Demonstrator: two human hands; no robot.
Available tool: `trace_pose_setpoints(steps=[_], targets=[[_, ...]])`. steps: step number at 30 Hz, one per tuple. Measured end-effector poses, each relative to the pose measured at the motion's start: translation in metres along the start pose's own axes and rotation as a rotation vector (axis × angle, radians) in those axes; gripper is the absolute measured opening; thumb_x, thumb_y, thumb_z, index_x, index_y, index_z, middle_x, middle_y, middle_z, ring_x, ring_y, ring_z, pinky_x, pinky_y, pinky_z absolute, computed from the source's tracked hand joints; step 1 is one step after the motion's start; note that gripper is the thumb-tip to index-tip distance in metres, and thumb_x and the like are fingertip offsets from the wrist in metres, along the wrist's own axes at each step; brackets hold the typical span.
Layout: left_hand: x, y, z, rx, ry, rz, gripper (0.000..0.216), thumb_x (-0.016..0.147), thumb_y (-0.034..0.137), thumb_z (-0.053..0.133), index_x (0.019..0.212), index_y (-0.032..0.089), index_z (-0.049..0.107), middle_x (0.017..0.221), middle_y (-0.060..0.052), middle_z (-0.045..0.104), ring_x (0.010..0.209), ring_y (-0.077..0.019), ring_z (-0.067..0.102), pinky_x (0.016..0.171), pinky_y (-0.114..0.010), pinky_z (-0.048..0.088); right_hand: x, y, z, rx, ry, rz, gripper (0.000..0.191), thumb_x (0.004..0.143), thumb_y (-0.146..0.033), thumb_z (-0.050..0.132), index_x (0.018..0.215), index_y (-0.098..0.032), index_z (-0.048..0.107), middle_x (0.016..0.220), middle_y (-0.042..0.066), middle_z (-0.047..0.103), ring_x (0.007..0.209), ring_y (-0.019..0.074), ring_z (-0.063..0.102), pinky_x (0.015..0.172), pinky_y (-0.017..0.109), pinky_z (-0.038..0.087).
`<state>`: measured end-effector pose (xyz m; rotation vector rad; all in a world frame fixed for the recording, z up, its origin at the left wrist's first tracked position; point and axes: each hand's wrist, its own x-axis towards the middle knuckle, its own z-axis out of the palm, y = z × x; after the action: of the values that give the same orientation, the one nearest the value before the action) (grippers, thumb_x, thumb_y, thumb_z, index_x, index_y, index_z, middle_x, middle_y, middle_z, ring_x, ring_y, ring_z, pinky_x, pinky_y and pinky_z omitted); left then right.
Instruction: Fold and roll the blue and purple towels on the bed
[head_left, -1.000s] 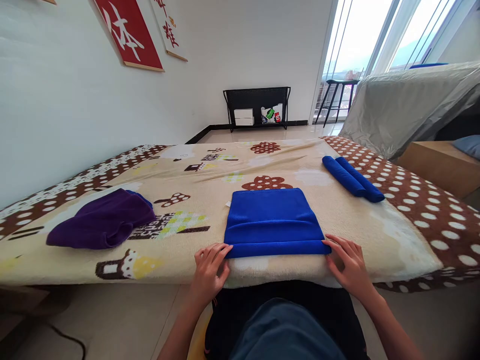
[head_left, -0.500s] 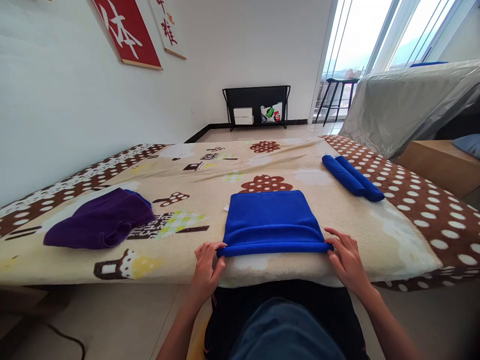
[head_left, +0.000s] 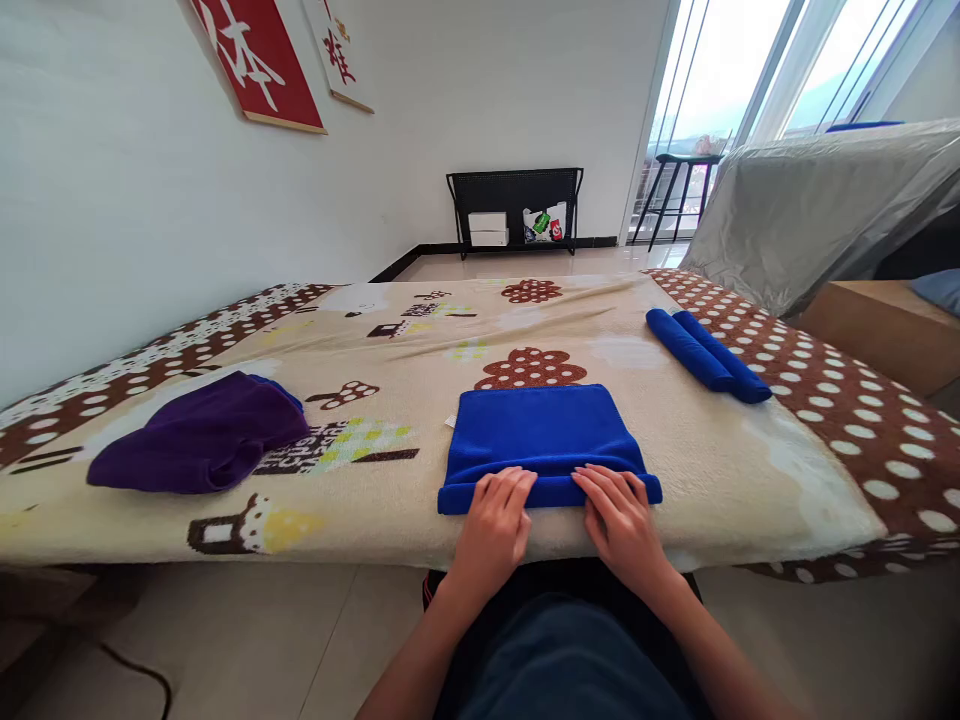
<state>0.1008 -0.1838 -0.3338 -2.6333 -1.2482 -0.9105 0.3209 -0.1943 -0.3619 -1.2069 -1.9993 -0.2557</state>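
A blue towel (head_left: 546, 425) lies in front of me, its near edge turned into a roll while the far part stays flat. My left hand (head_left: 495, 522) curls its fingers over the roll left of the middle. Right of the middle, my right hand (head_left: 621, 515) grips the same roll, fingers on top and thumb at the near side. Both ends of the roll stick out past my hands. Two rolled blue towels (head_left: 705, 355) rest side by side at the right. On the left is a crumpled purple cloth (head_left: 202, 435) with some blue showing behind it.
Everything lies on a patterned cream blanket (head_left: 420, 400) with brown dotted borders, whose near edge is just before my body. A black rack (head_left: 514, 190) stands by the far wall. At the right are a cardboard box (head_left: 862, 325) and plastic-covered furniture (head_left: 810, 200).
Both hands have moved inward from the two ends of the roll to near its middle. Their fingers now lie over the top of it.
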Motion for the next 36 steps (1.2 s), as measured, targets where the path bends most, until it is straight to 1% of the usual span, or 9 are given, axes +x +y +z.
trace_pose_setpoints(steps=[5,8,14,18,20,23,27,31,36], targets=[[0.009,0.01,0.013,0.009,-0.095,0.052,0.04,0.099,0.019,0.042,0.138,0.014,0.048,0.136,-0.011,0.061,0.127,-0.0223,0.055,0.11,-0.041,0.04,0.011,-0.013,0.007,-0.015,-0.147,0.005,0.037,0.1,-0.026,0.046,0.135,-0.019,0.055,0.132,0.008,0.064,0.123,0.0208,0.057,0.107,0.04,0.035],[-0.002,-0.009,0.008,0.07,-0.088,0.001,0.04,0.101,0.024,0.042,0.139,0.017,0.049,0.138,-0.01,0.061,0.13,-0.0226,0.054,0.11,-0.043,0.038,0.006,0.005,0.001,-0.097,-0.149,0.048,0.039,0.101,-0.035,0.047,0.135,-0.02,0.055,0.134,0.008,0.063,0.124,0.0226,0.057,0.108,0.041,0.034],[-0.034,-0.05,-0.004,0.208,0.031,-0.111,0.04,0.1,0.026,0.045,0.139,0.017,0.051,0.137,-0.011,0.062,0.13,-0.024,0.055,0.115,-0.045,0.028,-0.017,0.045,-0.011,-0.262,-0.067,0.165,0.039,0.101,-0.04,0.046,0.13,-0.017,0.059,0.132,0.009,0.064,0.121,0.0244,0.058,0.104,0.042,0.032],[-0.033,-0.04,-0.004,0.287,0.153,-0.244,0.036,0.097,0.02,0.047,0.131,0.019,0.057,0.13,-0.01,0.067,0.128,-0.0267,0.057,0.119,-0.056,0.006,-0.013,0.036,-0.009,-0.337,-0.005,0.242,0.035,0.101,-0.037,0.045,0.123,-0.015,0.063,0.127,0.011,0.067,0.12,0.0269,0.059,0.103,0.045,0.028],[-0.024,-0.025,-0.001,0.265,0.177,-0.259,0.037,0.095,0.012,0.044,0.127,0.02,0.06,0.127,-0.009,0.068,0.128,-0.0263,0.057,0.119,-0.057,0.003,-0.005,0.02,-0.005,-0.319,0.011,0.252,0.031,0.102,-0.032,0.045,0.12,-0.016,0.065,0.125,0.011,0.068,0.12,0.0264,0.059,0.104,0.046,0.026],[-0.005,-0.002,0.005,0.13,0.063,-0.137,0.043,0.091,0.006,0.041,0.128,0.018,0.059,0.13,-0.008,0.067,0.128,-0.0226,0.057,0.119,-0.05,0.017,0.011,-0.01,0.004,-0.206,-0.023,0.193,0.03,0.102,-0.028,0.043,0.12,-0.018,0.065,0.125,0.009,0.068,0.121,0.0235,0.059,0.108,0.045,0.024],[0.016,0.014,0.015,0.052,-0.096,-0.047,0.041,0.095,0.015,0.041,0.132,0.014,0.057,0.135,-0.01,0.064,0.127,-0.0217,0.057,0.109,-0.041,0.039,0.024,-0.033,0.016,-0.112,-0.112,0.13,0.035,0.103,-0.028,0.039,0.126,-0.018,0.064,0.13,0.008,0.066,0.125,0.0221,0.057,0.111,0.042,0.025],[0.016,0.002,0.015,0.123,-0.1,-0.147,0.038,0.101,0.03,0.041,0.132,0.017,0.058,0.14,-0.01,0.06,0.131,-0.0258,0.054,0.106,-0.046,0.041,0.025,-0.022,0.017,-0.157,-0.159,0.145,0.038,0.103,-0.034,0.04,0.129,-0.018,0.062,0.134,0.008,0.063,0.126,0.0232,0.056,0.108,0.04,0.031],[-0.007,-0.036,0.001,0.208,-0.044,-0.262,0.039,0.101,0.036,0.041,0.131,0.018,0.06,0.139,-0.011,0.06,0.131,-0.0279,0.053,0.105,-0.047,0.04,0.01,0.016,0.004,-0.269,-0.111,0.207,0.042,0.102,-0.042,0.04,0.127,-0.016,0.064,0.133,0.01,0.064,0.126,0.0251,0.056,0.107,0.042,0.033]])
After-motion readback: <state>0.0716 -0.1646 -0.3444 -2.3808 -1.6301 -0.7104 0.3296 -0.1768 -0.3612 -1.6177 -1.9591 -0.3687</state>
